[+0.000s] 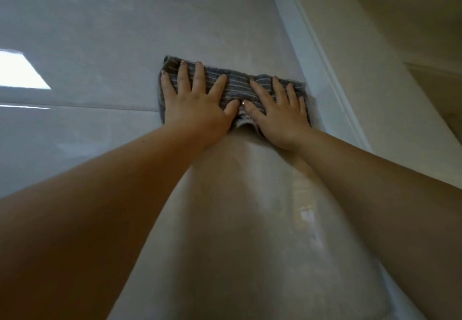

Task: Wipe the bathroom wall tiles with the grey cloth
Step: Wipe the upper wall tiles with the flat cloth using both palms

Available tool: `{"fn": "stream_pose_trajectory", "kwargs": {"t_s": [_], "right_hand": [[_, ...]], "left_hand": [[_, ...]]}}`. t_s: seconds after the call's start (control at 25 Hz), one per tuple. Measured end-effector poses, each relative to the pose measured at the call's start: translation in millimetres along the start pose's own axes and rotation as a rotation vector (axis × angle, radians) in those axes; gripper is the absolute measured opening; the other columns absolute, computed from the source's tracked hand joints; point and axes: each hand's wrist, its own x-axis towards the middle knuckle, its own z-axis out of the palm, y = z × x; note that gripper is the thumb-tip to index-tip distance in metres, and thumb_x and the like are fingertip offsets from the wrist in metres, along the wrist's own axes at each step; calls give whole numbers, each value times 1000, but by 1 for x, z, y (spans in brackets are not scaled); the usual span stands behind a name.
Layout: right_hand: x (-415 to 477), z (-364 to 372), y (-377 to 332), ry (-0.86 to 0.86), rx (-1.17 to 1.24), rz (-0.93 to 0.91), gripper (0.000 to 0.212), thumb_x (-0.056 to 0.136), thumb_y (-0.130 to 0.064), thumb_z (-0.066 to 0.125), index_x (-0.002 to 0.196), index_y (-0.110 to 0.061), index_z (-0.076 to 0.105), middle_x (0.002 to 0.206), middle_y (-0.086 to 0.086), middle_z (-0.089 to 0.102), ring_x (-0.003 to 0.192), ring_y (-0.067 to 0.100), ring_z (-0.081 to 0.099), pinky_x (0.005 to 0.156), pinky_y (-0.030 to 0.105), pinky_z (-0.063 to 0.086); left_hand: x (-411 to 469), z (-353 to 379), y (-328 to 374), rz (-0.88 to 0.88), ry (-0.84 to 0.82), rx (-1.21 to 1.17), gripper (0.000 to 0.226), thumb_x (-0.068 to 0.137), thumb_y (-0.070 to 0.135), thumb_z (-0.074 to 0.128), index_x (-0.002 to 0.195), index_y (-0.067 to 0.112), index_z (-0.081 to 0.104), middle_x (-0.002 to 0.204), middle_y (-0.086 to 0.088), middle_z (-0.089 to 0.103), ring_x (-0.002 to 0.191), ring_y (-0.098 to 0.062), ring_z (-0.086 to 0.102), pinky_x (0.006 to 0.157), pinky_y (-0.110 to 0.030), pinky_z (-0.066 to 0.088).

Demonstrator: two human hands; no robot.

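Observation:
A grey cloth (237, 84) with thin pale stripes lies spread flat against the glossy pale wall tiles (100, 32), high up near the corner. My left hand (197, 104) presses its left half with fingers straight and spread. My right hand (280, 112) presses its right half the same way, thumb tips almost meeting in the middle. Both forearms reach up from the bottom of the view. The cloth's lower edge is partly hidden under my palms.
A white trim strip (322, 52) runs diagonally just right of the cloth, where the tiled wall meets a beige wall (400, 32). A grout line (75, 105) crosses the tiles at left, under a bright window reflection (20, 69).

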Motion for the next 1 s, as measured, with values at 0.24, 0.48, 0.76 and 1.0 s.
{"fn": "stream_pose_trajectory", "kwargs": {"t_s": [0.24, 0.48, 0.76, 1.0], "right_hand": [[-44, 6, 36, -9, -8, 64, 60, 93, -68, 16, 146, -54, -7, 162, -3, -15, 148, 24, -17, 118, 45, -12], [-135, 19, 12, -46, -93, -14, 65, 80, -69, -5, 139, -49, -23, 159, -5, -24, 145, 19, -28, 118, 45, -17], [-69, -4, 8, -122, 129, 150, 64, 93, -61, 37, 147, -53, 5, 162, -1, -13, 147, 29, -19, 117, 52, -13], [-126, 22, 25, 29, -3, 100, 63, 90, -71, 7, 148, -51, -4, 163, -1, -11, 148, 25, -16, 119, 50, -11]], "left_hand": [[-37, 10, 44, 106, 0, 3, 67, 97, 64, 8, 157, 37, -3, 166, -9, -12, 151, -34, -15, 118, -59, -12], [-122, 13, 24, 250, -7, -10, 68, 91, 63, -7, 155, 38, -8, 165, -7, -14, 151, -31, -16, 119, -56, -14], [-58, -1, 16, 173, -76, -17, 73, 91, 73, 7, 156, 40, -1, 166, -5, -12, 151, -31, -15, 120, -57, -11], [-111, 12, 25, 197, -33, -56, 69, 96, 67, 7, 156, 36, 0, 166, -7, -10, 151, -33, -14, 119, -58, -11]]}}
